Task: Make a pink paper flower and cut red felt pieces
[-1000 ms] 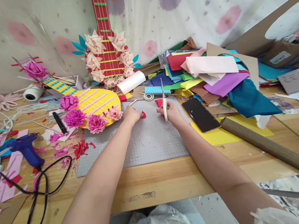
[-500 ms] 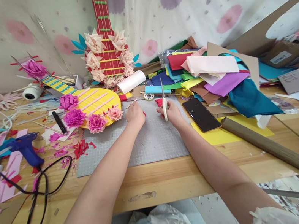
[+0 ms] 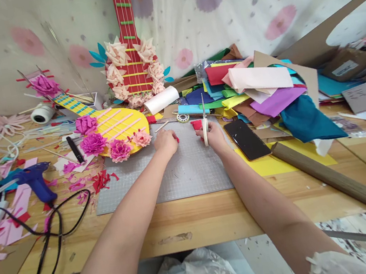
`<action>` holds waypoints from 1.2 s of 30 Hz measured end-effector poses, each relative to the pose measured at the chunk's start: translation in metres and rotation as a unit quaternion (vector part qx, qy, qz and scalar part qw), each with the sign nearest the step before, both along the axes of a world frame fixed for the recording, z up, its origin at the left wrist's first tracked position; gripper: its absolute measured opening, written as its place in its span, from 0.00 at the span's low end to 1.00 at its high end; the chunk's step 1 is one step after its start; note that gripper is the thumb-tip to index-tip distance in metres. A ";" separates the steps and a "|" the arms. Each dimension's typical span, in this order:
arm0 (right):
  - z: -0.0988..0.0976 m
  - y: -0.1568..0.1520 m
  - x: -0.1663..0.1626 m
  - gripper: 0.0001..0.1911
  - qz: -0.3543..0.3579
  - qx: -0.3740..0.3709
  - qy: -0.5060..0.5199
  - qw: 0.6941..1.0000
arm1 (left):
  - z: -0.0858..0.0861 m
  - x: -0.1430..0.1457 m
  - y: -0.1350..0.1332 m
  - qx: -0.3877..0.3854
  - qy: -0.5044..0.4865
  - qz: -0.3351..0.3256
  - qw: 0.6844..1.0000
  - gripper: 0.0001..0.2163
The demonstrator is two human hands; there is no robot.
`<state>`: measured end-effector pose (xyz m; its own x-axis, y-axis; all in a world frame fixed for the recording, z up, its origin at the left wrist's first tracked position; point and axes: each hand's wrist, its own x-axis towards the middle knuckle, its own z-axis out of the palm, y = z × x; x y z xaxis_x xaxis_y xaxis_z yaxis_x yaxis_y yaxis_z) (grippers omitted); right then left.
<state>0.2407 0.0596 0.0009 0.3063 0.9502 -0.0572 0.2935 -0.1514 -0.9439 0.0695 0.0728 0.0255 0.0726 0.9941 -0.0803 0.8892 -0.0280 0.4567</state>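
Observation:
My left hand (image 3: pixel 165 143) is closed over the grey cutting mat (image 3: pixel 189 173), pinching a small red piece of paper (image 3: pixel 178 140) that is mostly hidden by the fingers. Just beyond it lies a short pale stick (image 3: pixel 162 126). My right hand (image 3: pixel 214 137) is wrapped round a pair of scissors (image 3: pixel 205 131) with white handles, their blades pointing away from me. Another piece of red paper (image 3: pixel 197 125) lies by the right fingers. A gap of bare mat separates the two hands.
A yellow paper instrument (image 3: pixel 120 124) with pink flowers lies left, near a blue glue gun (image 3: pixel 37 181) and its black cable. Behind stands a red paper instrument (image 3: pixel 135 70). To the right are a phone (image 3: pixel 246 140), stacked coloured paper (image 3: pixel 261 78) and a long brown bar (image 3: pixel 328 177).
The scissors and right hand have shifted slightly right, while the left hand stays closed in nearly the same place. The whole view has moved a little.

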 end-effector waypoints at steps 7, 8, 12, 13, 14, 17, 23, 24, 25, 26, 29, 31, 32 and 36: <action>0.001 0.004 0.010 0.21 -0.030 0.009 -0.107 0.994 | 0.005 -0.008 -0.003 0.028 -0.077 0.013 0.997 0.04; 0.004 0.005 0.011 0.20 -0.044 -0.003 -0.140 0.989 | 0.006 -0.010 -0.004 0.036 -0.090 0.014 0.995 0.04; 0.016 0.011 0.011 0.19 -0.076 -0.055 -0.239 0.966 | -0.003 -0.016 -0.015 0.104 -0.158 0.027 0.982 0.04; 0.018 0.014 0.010 0.19 -0.078 -0.058 -0.251 0.963 | -0.007 -0.018 -0.019 0.124 -0.178 0.033 0.976 0.04; 0.019 0.017 0.008 0.20 -0.078 -0.059 -0.259 0.961 | -0.012 -0.018 -0.024 0.140 -0.198 0.039 0.969 0.05; 0.020 0.028 0.003 0.22 -0.073 -0.071 -0.276 0.956 | -0.025 -0.020 -0.039 0.161 -0.236 0.054 0.957 0.07; 0.015 0.041 -0.002 0.20 -0.075 -0.099 -0.287 0.950 | -0.028 -0.021 -0.053 0.169 -0.236 0.065 0.955 0.08; 0.015 0.042 -0.001 0.20 -0.076 -0.099 -0.283 0.951 | -0.028 -0.020 -0.054 0.174 -0.239 0.058 0.953 0.08; 0.014 0.042 0.001 0.19 -0.078 -0.097 -0.278 0.953 | -0.028 -0.020 -0.054 0.179 -0.241 0.051 0.952 0.08; 0.014 0.043 0.003 0.18 -0.081 -0.092 -0.268 0.955 | -0.028 -0.020 -0.054 0.184 -0.242 0.046 0.952 0.07; 0.012 0.039 0.009 0.17 -0.087 -0.068 -0.201 0.973 | -0.030 -0.021 -0.054 0.191 -0.250 0.044 0.948 0.07; 0.012 0.033 0.011 0.19 -0.064 -0.042 -0.105 0.991 | -0.031 -0.022 -0.052 0.195 -0.261 0.054 0.944 0.07; 0.012 0.028 0.012 0.20 -0.040 -0.030 -0.046 0.998 | -0.032 -0.023 -0.051 0.197 -0.267 0.060 0.941 0.07; 0.014 0.004 0.007 0.23 0.090 -0.005 0.155 0.984 | -0.030 -0.018 -0.049 0.173 -0.311 0.074 0.932 0.07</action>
